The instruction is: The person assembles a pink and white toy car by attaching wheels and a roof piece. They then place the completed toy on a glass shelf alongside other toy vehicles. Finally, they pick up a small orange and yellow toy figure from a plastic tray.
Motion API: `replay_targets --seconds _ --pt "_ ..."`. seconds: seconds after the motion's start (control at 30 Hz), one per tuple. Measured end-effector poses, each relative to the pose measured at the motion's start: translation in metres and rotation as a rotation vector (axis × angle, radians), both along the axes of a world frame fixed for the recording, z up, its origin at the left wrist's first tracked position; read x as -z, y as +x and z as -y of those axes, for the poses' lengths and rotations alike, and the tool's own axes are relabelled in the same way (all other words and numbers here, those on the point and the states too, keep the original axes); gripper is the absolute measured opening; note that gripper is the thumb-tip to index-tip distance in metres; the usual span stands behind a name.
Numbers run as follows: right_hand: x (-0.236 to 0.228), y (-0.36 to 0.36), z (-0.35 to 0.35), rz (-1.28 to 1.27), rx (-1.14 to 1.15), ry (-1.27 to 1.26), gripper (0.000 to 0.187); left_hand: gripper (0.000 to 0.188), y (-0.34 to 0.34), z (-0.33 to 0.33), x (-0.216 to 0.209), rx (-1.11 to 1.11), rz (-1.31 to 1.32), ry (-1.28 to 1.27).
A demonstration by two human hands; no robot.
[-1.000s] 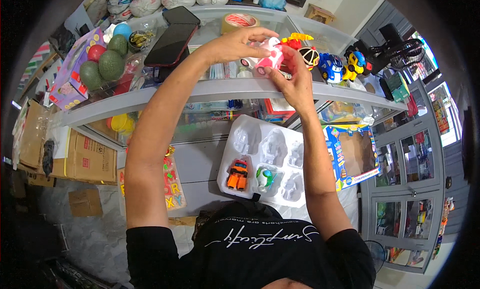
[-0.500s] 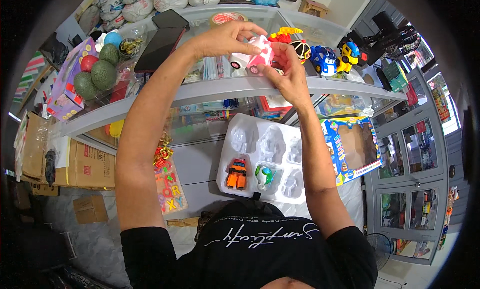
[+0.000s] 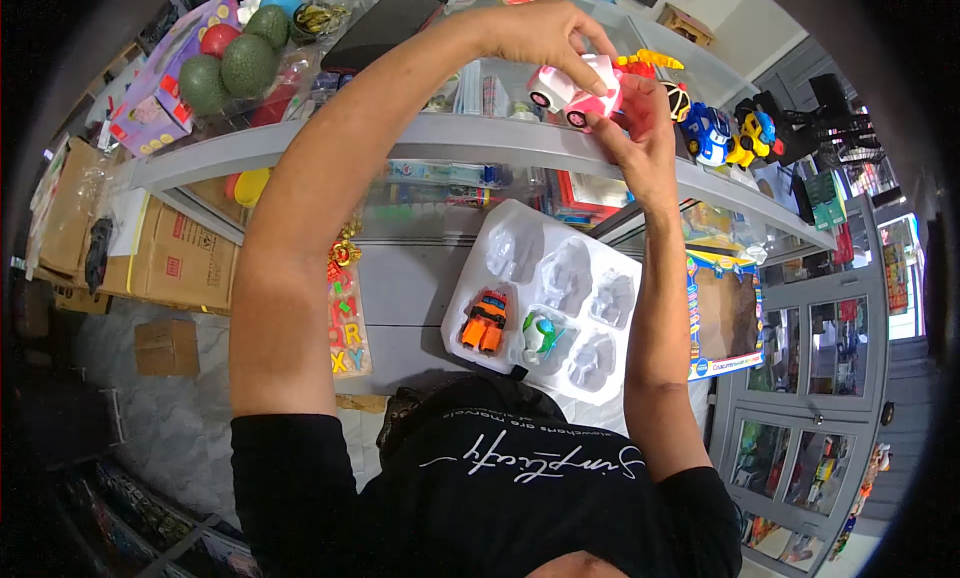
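Note:
Over the front edge of the glass counter, a pink and white toy car [image 3: 575, 93] is held between both my hands. My left hand [image 3: 545, 36] comes down on it from above and behind, fingers closed on its upper side. From the right, my right hand [image 3: 640, 143] pinches its lower end, thumb near a wheel. Right of it on the counter stand a red and yellow toy [image 3: 645, 62], a black and red one [image 3: 677, 102], a blue and white toy car [image 3: 708, 135] and a yellow toy [image 3: 755, 141].
Below the counter, a white moulded tray [image 3: 537, 246] holds an orange toy truck [image 3: 485, 321] and a green and white toy [image 3: 538, 334]. An open blue and yellow box [image 3: 745, 363] stands right of it. Avocados [image 3: 248, 66] lie far left; cardboard boxes [image 3: 180, 253] sit below.
The whole view has shifted, so the counter and toys appear farther right. Both hands keep hold of the pink and white toy car, still above the counter edge.

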State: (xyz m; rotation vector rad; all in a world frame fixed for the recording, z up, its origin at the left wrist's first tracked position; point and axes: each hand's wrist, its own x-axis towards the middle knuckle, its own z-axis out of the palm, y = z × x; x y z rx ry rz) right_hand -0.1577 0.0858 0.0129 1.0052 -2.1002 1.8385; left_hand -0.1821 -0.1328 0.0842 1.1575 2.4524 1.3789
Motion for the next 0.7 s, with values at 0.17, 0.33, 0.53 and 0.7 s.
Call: replay_targets --seconds 0.17,0.33,0.53,0.7 --pt "-0.004 0.001 0.003 0.052 0.0 -0.026 0.044 0.06 -0.019 -0.005 0.017 -0.155 -0.018 0.022" --pt "-0.007 0.004 0.001 0.12 0.035 -0.056 0.037 0.064 -0.011 -0.005 0.01 -0.197 0.039 0.022" --pt "-0.005 -0.003 -0.003 0.212 -0.062 -0.163 0.038 0.071 -0.014 0.0 0.009 -0.213 0.161 0.064" --pt "-0.006 0.002 -0.002 0.185 -0.08 -0.146 0.042 0.067 0.013 -0.009 -0.002 -0.251 0.039 -0.119"
